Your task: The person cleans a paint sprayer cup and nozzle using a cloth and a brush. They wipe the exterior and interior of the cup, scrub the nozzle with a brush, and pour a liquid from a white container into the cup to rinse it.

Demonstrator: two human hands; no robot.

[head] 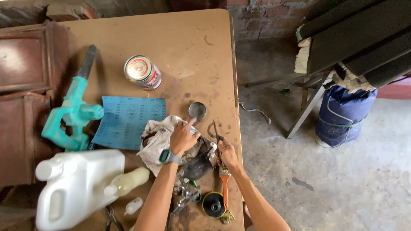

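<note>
My left hand (184, 137), with a watch on its wrist, lies curled on a dirty white rag (159, 139) near the table's right edge. Its forefinger sticks out and touches or nearly touches a small round metal lid (197, 110). My right hand (227, 155) is just right of it and grips a thin dark metal tool (216, 130) that points away from me, beside a curved metal piece (210, 131). An orange-handled paintbrush (224, 190) lies under my right wrist.
On the brown table (188, 38) are a tin can (142, 72), a blue sandpaper sheet (128, 122), a teal power tool (75, 109), a white jug (77, 190), a small pale bottle (128, 182), a black round part (213, 204). Concrete floor, folded dark mats and a blue bag (342, 115) at right.
</note>
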